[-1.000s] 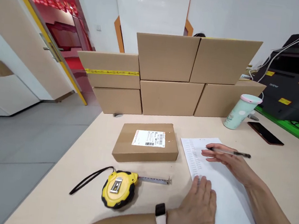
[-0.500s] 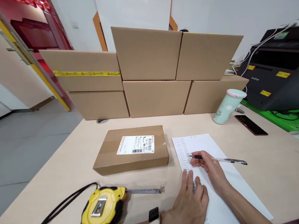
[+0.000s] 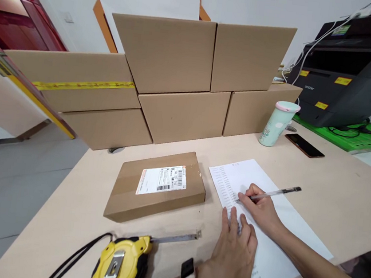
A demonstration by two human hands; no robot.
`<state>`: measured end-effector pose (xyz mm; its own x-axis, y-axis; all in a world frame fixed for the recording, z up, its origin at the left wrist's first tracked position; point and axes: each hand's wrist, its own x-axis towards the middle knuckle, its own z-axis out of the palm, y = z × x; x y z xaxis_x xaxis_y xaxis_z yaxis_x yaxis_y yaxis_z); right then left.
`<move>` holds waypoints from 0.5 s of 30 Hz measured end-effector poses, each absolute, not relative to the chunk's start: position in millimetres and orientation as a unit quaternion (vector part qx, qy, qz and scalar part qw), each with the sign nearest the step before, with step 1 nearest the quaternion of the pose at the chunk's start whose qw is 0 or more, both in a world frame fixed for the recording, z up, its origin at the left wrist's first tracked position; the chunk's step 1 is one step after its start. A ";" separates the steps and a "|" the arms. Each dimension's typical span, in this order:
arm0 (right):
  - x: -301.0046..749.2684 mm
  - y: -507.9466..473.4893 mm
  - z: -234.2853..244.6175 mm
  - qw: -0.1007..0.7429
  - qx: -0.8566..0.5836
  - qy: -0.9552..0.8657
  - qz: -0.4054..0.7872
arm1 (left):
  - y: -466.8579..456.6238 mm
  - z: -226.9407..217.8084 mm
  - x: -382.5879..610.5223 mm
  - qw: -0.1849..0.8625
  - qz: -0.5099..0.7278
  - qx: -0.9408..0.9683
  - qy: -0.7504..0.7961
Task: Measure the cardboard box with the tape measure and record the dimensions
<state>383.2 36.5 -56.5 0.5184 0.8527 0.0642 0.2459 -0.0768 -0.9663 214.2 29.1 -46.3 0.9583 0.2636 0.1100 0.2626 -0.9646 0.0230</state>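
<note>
A sheet of paper [image 3: 282, 230] with columns of small handwriting lies on the table. My right hand [image 3: 261, 208] is closed around a pen [image 3: 275, 193], its tip on the written column near the sheet's left side. Flat on the paper's lower left part rests my left hand [image 3: 233, 251], fingers spread, with a watch on the wrist. Left of it sits a yellow and black tape measure [image 3: 126, 259], a short length of blade pulled out. Behind the tape lies a flat cardboard box [image 3: 156, 189] with a white shipping label.
Stacked cardboard boxes [image 3: 181, 116] line the table's back edge. A mint green cup [image 3: 275, 127] stands at the back right, beside a phone [image 3: 305, 146]. Farther right, a dark printer [image 3: 338, 89] sits on a green surface with loose cables.
The pen has turned to a steeper angle, and its tip has shifted slightly down the written column. My left hand stays on the paper. The camera view has shifted a little.
</note>
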 end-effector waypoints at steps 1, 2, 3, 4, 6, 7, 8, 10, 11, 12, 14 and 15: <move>383.5 35.4 -57.2 0.536 -0.683 -0.422 0.261 | 29.0 -45.0 214.1 0.004 0.055 0.990 0.133; 383.6 34.4 -57.7 0.525 -0.686 -0.435 0.253 | 29.1 -43.9 213.9 0.003 0.053 0.990 0.132; 383.6 33.6 -57.8 0.515 -0.688 -0.445 0.251 | 29.1 -43.2 213.8 0.003 0.051 0.990 0.133; 383.3 33.0 -57.8 0.506 -0.691 -0.451 0.251 | 29.0 -42.8 213.7 0.003 0.048 0.990 0.135; 382.3 32.5 -57.3 0.495 -0.695 -0.457 0.253 | 28.6 -43.1 213.7 0.000 0.046 0.989 0.138; 381.7 32.4 -57.0 0.491 -0.697 -0.457 0.253 | 28.3 -43.6 213.8 -0.002 0.046 0.989 0.138; 381.1 32.4 -56.9 0.489 -0.698 -0.458 0.253 | 27.8 -44.3 213.8 -0.005 0.046 0.989 0.138; 380.3 32.5 -57.1 0.486 -0.698 -0.462 0.252 | 27.0 -45.5 213.9 -0.009 0.049 0.989 0.139; 380.1 32.5 -57.4 0.485 -0.697 -0.464 0.252 | 26.7 -46.0 214.0 -0.010 0.049 0.989 0.140; 380.1 32.5 -57.7 0.483 -0.697 -0.466 0.252 | 26.6 -46.3 214.0 -0.012 0.051 0.989 0.141; 380.1 32.5 -58.2 0.479 -0.698 -0.469 0.253 | 26.8 -46.7 214.3 -0.014 0.054 0.988 0.143; 380.1 32.4 -58.1 0.476 -0.699 -0.469 0.254 | 27.0 -46.7 214.5 -0.013 0.055 0.988 0.142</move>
<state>380.1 32.4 -58.1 0.4299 0.8982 0.0917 0.4137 -0.1058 -0.9042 214.5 27.0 -46.7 0.9539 0.2783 0.1126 0.2812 -0.9596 -0.0105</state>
